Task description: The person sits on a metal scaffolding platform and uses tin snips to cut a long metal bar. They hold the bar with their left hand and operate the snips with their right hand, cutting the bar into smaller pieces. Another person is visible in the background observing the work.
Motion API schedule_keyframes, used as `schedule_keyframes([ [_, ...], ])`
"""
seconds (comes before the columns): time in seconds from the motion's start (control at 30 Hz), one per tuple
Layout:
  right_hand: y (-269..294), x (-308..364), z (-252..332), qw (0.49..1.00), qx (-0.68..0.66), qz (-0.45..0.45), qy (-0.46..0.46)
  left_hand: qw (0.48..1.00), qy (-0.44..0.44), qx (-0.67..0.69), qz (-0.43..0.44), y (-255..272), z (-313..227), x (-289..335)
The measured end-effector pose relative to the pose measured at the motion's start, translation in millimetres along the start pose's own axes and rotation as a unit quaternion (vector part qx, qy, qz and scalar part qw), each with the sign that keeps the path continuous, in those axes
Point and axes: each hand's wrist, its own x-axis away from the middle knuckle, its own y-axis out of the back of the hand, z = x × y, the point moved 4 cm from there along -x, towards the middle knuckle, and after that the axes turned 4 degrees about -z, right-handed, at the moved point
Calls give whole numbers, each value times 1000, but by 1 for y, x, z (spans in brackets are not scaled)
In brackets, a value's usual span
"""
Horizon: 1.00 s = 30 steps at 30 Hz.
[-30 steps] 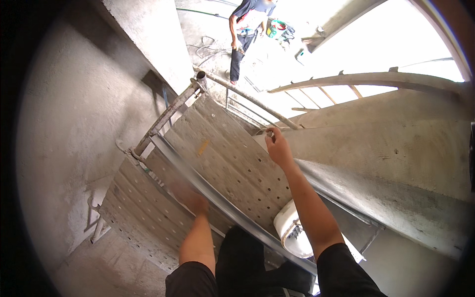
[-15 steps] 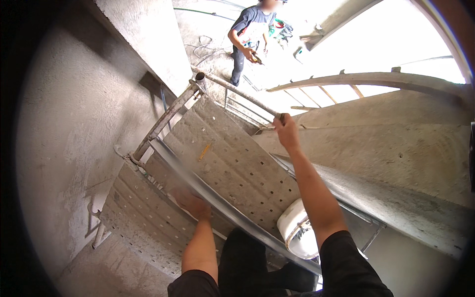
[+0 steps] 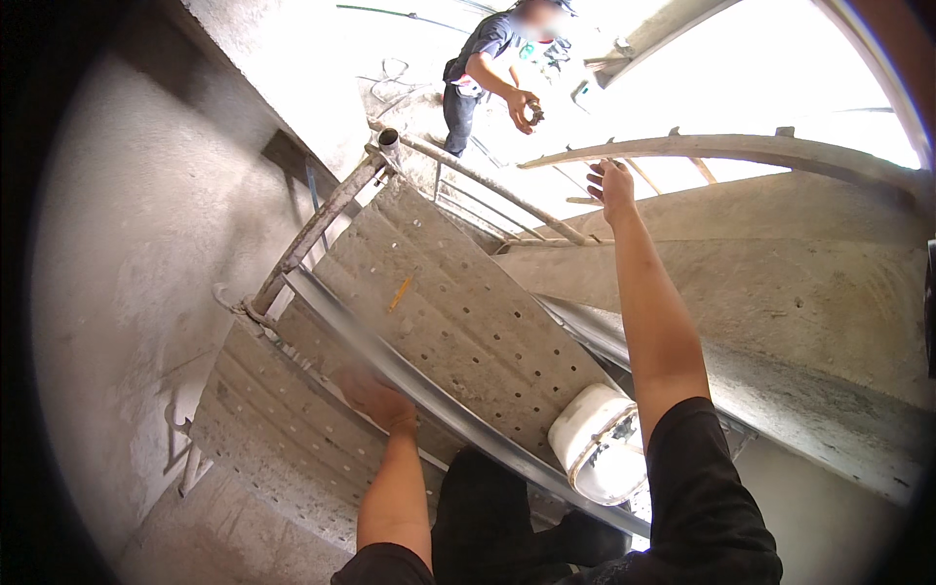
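Observation:
My right hand [image 3: 611, 187] is held out past the scaffold's top rail, its fingers apart and nothing in them. Just beyond it, a person [image 3: 485, 60] below stretches out a hand with a small dark object [image 3: 532, 114] that I cannot make out. My left hand [image 3: 378, 398] is low over the scaffold planks, beside a long grey metal channel [image 3: 424, 388] that runs diagonally across my front. Blur smears its fingers, so whether it grips the channel is unclear.
A white bucket [image 3: 590, 429] stands on the perforated metal plank [image 3: 458, 302], where a yellow pencil-like stick [image 3: 400, 293] also lies. Rusty scaffold pipes [image 3: 327, 219] border the far end. Concrete walls [image 3: 127, 263] rise at left and right. A curved wooden piece [image 3: 721, 152] is at the upper right.
My right hand has let go of the scaffold rail and moved up and right, toward the person. That person has raised the hand with the object. My left hand stays in place.

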Motion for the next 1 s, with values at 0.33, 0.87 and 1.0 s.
schedule_keyframes([
  [0.33,14,-50,-32,994,-99,-1,-37,998,-1,56,20,4,-8,2],
  [0.87,-115,248,-86,784,448,411,124,994,37,45,89,5,-1,13],
  [1.0,-88,277,-104,815,371,395,207,999,-16,27,29,1,1,8],
])
